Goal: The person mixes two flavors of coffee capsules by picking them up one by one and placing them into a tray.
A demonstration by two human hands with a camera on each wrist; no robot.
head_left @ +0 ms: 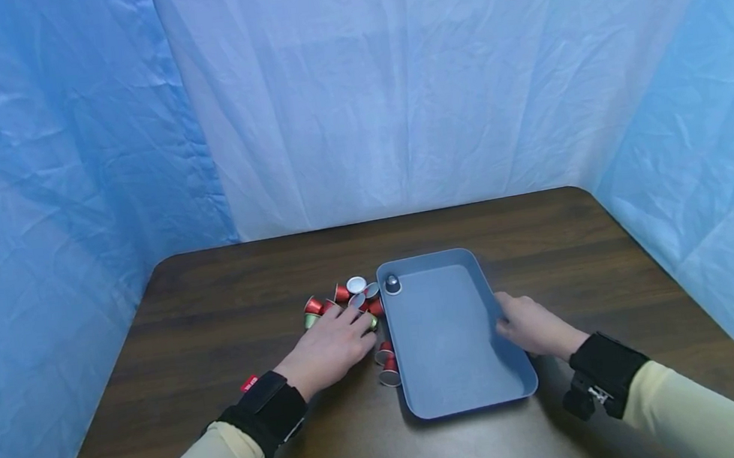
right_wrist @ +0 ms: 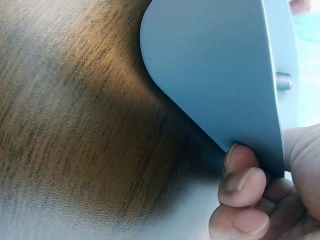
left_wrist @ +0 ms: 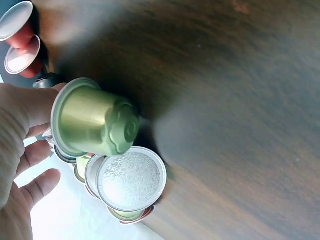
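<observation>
two pale sleeves with black wrist straps come in at the bottom of the head view, reaching over a dark wood worktop (head_left: pixel 229 335). the left hand (head_left: pixel 329 347) lies over a heap of pods (head_left: pixel 348 299) just left of the tray (head_left: pixel 449 355) — red ones mostly, some showing silver foil lids. in the left wrist view a green pod (left_wrist: pixel 95 122) lies on its side against the thumb, with the other fingers (left_wrist: pixel 40 185) spread loosely below it; whether the hand truly grips the pod i cannot tell. beside it sits a foil-topped pod (left_wrist: pixel 131 178) on top of others, and two red pods (left_wrist: pixel 20 40) lie apart near the tray's edge. the right hand (head_left: pixel 531 327) holds the grey-blue tray by its right rim — the right wrist view shows the fingers (right_wrist: pixel 240 180) curled under the edge and the thumb on top, pinching it. the tray lies flat on the worktop near its middle, and a single dark pod (head_left: pixel 392 283) stands in its far left corner. crinkled blue sheeting (head_left: pixel 58 143) walls in the worktop on three sides.
</observation>
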